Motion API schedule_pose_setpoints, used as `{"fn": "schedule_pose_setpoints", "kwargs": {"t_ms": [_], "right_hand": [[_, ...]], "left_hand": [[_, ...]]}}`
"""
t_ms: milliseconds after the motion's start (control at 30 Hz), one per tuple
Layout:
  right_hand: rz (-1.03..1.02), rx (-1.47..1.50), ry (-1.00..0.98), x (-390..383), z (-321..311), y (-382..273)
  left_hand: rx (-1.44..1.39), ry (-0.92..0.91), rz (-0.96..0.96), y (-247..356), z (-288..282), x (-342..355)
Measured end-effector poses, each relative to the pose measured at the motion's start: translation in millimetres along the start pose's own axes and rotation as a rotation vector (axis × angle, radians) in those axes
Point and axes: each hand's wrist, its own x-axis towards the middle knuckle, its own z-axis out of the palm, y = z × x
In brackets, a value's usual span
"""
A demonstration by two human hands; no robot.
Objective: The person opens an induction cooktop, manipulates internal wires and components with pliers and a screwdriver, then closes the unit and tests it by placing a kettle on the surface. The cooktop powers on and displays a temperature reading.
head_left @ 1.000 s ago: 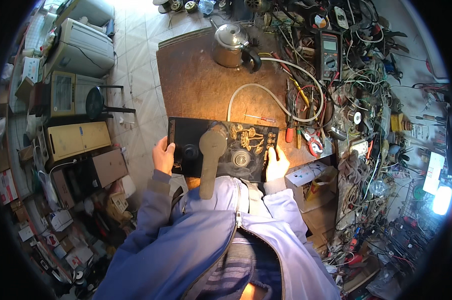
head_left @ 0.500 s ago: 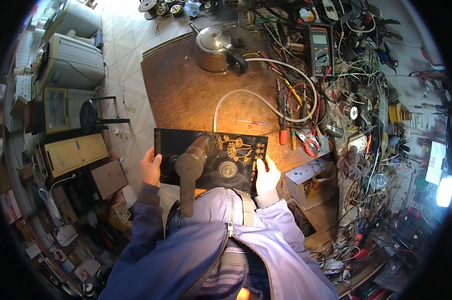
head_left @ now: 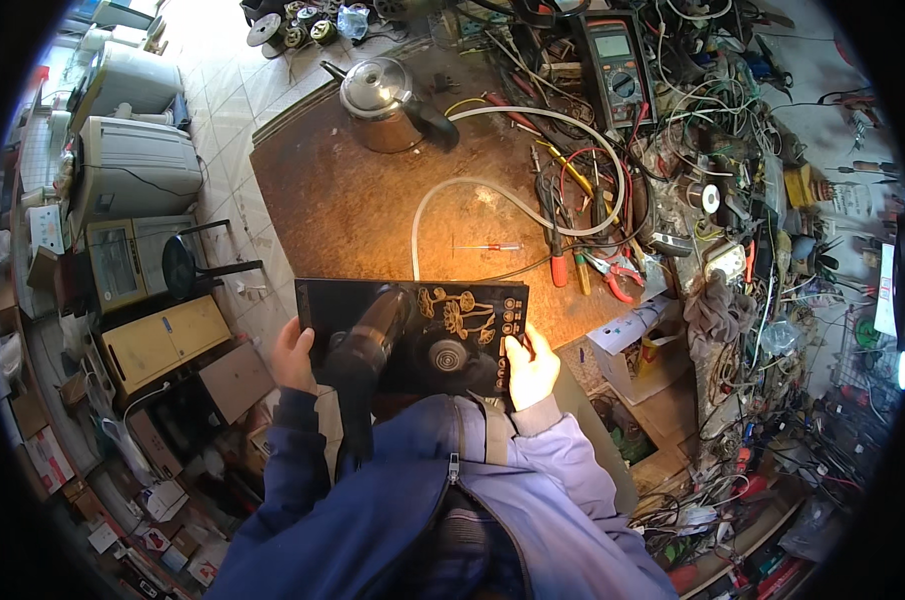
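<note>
My left hand (head_left: 295, 355) grips the left side of a black glossy panel (head_left: 473, 370) with gold flower designs, round symbols and a ringed circular plate. My right hand (head_left: 531, 362) holds its right side, thumb on the face near the symbols. A dark, long fitting (head_left: 358, 375) rises over the panel's middle and hides part of it; what it is, I cannot tell. Beyond the panel lie a pale hose (head_left: 453, 184) and a small screwdriver (head_left: 498, 247) on the wooden bench (head_left: 333, 220).
A steel kettle (head_left: 378, 105) stands at the bench's back. A multimeter (head_left: 621, 70), pliers (head_left: 618, 278) and tangled wires crowd the right. An open cardboard box (head_left: 638, 355) lies below the right edge. Appliances (head_left: 138, 170) and a dark stool-like object (head_left: 181, 268) stand left, on the tiled floor.
Both hands and the panel sit lower in the picture, nearer my body, with more bench showing beyond. The view has shifted, so the kettle and tools appear further left.
</note>
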Motion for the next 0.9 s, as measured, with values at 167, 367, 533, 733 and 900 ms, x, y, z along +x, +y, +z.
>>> {"fn": "schedule_pose_setpoints", "kwargs": {"t_ms": [167,367,533,733,900], "right_hand": [[0.010,-0.074,0.014,1.8,-9.4,17.1],[-0.023,-0.133,0.046,1.3,-11.4,13.1],[-0.051,-0.255,0.083,5.4,-11.5,3.4],[-0.047,-0.220,0.060,20.3,-18.9,18.0],[-0.085,-0.392,0.014,14.0,-29.6,21.9]], "left_hand": [[0.052,-0.002,0.064,-15.7,-3.0,3.8],[0.071,0.017,0.075,-10.9,1.5,10.1],[-0.012,-0.121,0.191,12.3,22.6,41.9],[0.158,-0.143,0.161,19.4,26.8,46.1],[0.188,-0.156,-0.017,6.9,-8.0,13.2]]}}
